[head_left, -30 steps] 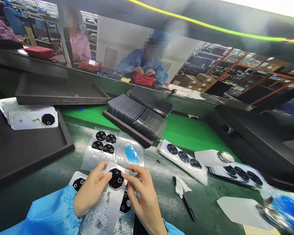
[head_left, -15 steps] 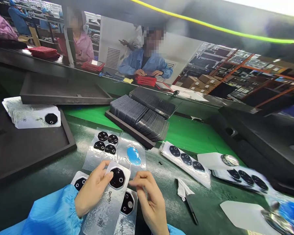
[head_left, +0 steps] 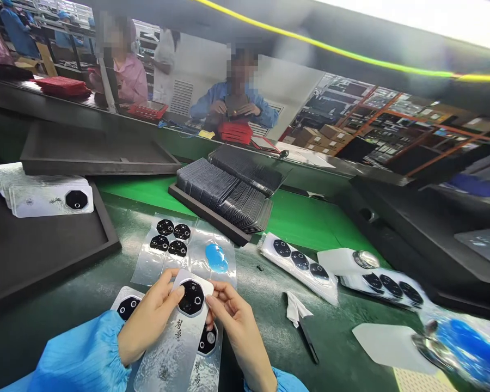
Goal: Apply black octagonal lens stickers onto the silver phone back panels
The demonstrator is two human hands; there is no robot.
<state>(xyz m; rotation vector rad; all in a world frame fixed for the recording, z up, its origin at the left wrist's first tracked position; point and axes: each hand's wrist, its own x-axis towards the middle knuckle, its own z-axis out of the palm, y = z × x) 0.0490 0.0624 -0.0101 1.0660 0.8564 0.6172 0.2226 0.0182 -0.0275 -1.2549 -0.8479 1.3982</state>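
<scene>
Holding a silver phone back panel (head_left: 173,343) above a dark green worktop (head_left: 269,326), with the left hand (head_left: 147,324) closed on its upper left edge, thumb on the black camera plate (head_left: 191,300), and the right hand (head_left: 242,328) pinching the opposite edge; partly hiding a second back panel (head_left: 205,374), near a clear film sheet (head_left: 146,265).

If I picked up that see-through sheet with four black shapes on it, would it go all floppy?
Probably: the clear sheet looks thin and wrinkly, so it would likely bend. It should be light, being so thin. Its shiny surface might feel a bit slippery, too.
</scene>
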